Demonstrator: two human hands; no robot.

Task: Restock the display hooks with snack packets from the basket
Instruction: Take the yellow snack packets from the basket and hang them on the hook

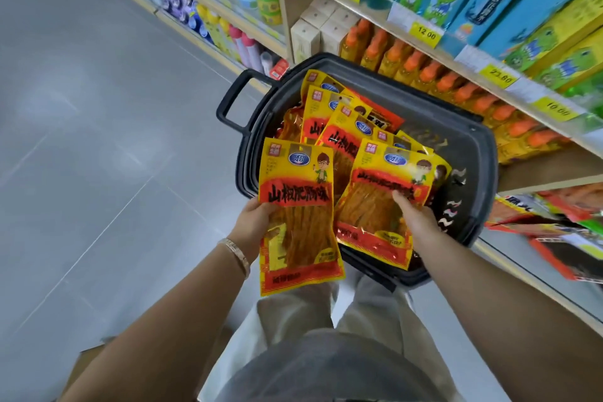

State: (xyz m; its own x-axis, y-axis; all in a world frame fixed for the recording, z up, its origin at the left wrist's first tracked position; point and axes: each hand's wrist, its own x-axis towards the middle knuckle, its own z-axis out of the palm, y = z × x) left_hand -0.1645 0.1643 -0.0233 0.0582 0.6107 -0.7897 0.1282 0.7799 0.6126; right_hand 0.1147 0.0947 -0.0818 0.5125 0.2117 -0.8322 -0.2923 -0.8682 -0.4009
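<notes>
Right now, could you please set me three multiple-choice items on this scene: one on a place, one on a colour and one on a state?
1. Where are the orange-capped bottles? A on the floor; B on a shelf; C in a fridge.
2. What colour is the basket? A dark grey; B white; C green.
3. What is the left hand doing? A hanging empty; B holding a packet; C lying flat on the floor.
Answers: 1 B, they stand in a row on the shelf beside the basket. 2 A, its rim is dark grey. 3 B, its fingers curl round the packet's left edge.
</notes>
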